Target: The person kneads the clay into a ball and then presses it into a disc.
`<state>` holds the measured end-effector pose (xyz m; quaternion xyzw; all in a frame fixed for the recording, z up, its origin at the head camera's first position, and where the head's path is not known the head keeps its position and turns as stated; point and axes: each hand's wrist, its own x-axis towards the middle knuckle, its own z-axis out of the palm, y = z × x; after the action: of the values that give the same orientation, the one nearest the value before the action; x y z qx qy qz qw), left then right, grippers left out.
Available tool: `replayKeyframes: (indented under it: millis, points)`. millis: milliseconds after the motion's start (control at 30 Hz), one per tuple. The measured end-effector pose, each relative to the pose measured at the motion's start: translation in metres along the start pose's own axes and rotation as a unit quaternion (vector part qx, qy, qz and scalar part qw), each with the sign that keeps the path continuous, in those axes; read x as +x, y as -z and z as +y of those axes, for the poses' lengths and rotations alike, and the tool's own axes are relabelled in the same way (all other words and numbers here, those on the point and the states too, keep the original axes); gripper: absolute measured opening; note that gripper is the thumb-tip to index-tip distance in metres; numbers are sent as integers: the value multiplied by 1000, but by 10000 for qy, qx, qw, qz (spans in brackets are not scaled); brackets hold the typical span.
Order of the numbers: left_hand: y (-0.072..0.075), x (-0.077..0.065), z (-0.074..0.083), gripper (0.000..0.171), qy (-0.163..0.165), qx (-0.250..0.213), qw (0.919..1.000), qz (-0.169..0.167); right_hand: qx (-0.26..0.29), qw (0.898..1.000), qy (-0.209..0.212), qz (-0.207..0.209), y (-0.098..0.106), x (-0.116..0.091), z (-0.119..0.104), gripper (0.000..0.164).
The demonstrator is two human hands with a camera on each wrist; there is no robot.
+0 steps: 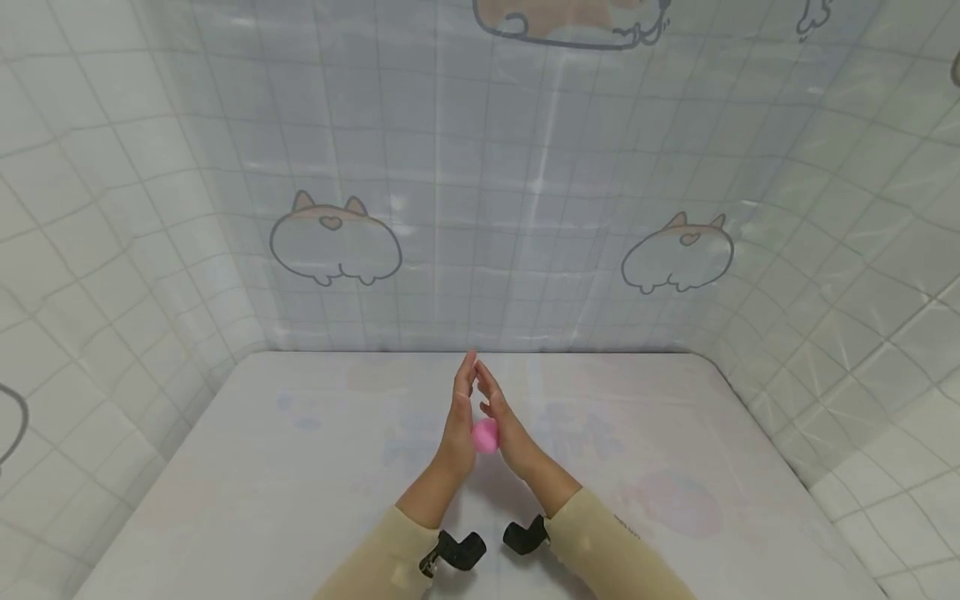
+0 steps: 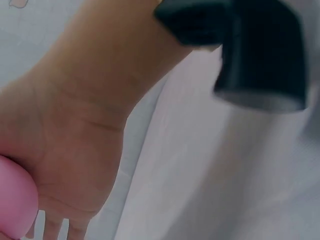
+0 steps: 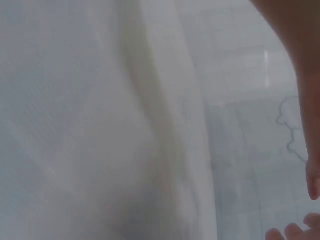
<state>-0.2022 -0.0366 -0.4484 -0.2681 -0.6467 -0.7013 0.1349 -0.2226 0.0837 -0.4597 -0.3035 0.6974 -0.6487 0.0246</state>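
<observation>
A smooth pink ball (image 1: 485, 435) is between the palms near the middle of the table in the head view. My left hand (image 1: 457, 427) touches its left side, fingers extended forward. From the other side my right hand (image 1: 512, 432) meets the ball, and its fingers slant toward the left hand so the fingertips come close together. The left wrist view has the pink ball (image 2: 16, 197) at its left edge, against a flat palm (image 2: 75, 145). In the right wrist view, only part of a wrist and some fingertips (image 3: 295, 232) show at the right edge.
A pale, faintly printed table (image 1: 300, 483) lies under the hands. White grid-patterned sheeting (image 1: 495, 167) with cartoon animals rises behind it and on both sides. Black wrist cameras (image 1: 462, 551) sit at both cuffs, facing each other across a small gap.
</observation>
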Motion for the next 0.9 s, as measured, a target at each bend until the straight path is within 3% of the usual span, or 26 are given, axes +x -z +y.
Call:
replayKeyframes:
  millis: [200, 400, 500, 667, 900]
  points:
    - [5, 5, 1, 84, -65, 412, 9984, 377, -119, 9989, 395, -235, -7, -6, -5, 68]
    - [8, 6, -6, 79, -269, 800, 9957, 380, 65, 9938, 1097, -182, -11, -8, -20, 75]
    - [7, 4, -12, 74, -218, 859, 9958, 244, 49, 9909, 1346, 67, -10, -7, -28, 77]
    - [1, -2, -18, 67, 144, 829, 9961, -256, -124, 9856, 1516, 732, -6, -6, -33, 77]
    - [-10, -11, -9, 67, 604, 416, 9943, -775, -663, 9736, 1262, 1785, 4, 1, -27, 76]
